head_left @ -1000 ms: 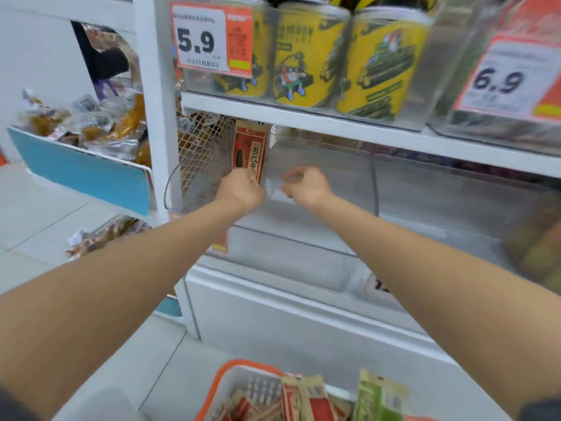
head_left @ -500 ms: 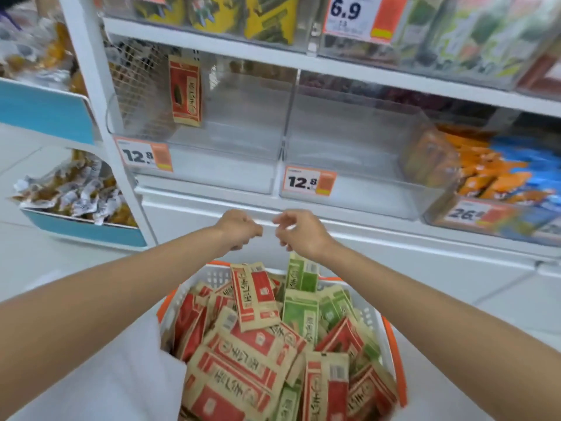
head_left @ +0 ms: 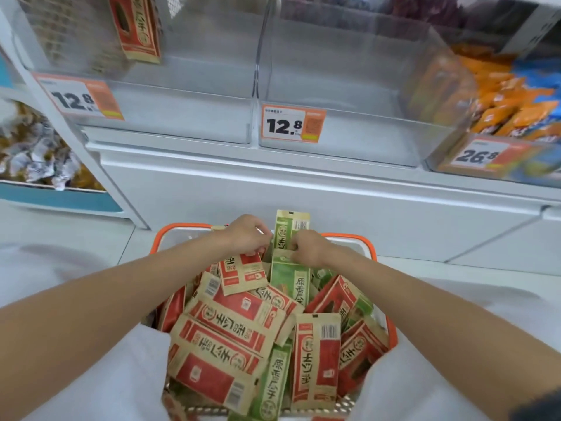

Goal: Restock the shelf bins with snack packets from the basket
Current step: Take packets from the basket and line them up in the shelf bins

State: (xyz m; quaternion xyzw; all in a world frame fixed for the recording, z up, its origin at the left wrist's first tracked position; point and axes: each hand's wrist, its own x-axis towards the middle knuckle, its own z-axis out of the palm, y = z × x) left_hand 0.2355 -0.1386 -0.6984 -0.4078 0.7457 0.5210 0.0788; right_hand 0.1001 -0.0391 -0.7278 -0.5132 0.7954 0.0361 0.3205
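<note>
An orange-rimmed basket [head_left: 349, 238] sits below the shelf, heaped with several red and green snack packets. At its far end my left hand [head_left: 246, 235] curls its fingers over the top edge of a red packet [head_left: 241, 273]. Beside it my right hand [head_left: 308, 247] pinches an upright green packet [head_left: 291, 226]. Above, the left clear shelf bin [head_left: 182, 117] holds one red packet [head_left: 136, 25] standing against its left side. The right clear bin [head_left: 349, 138] shows nothing inside.
Price tags reading 12.8 [head_left: 293, 124] hang on both bins. A bin of orange and blue packets [head_left: 510, 113] stands at the right. A blue-fronted side rack [head_left: 57, 200] of wrapped snacks is at the left. The white shelf base [head_left: 273, 189] rises just behind the basket.
Both hands came down from the left shelf bin, leaving the red packet there, and reached into the basket's far end. They now hold packets. The view has tilted down.
</note>
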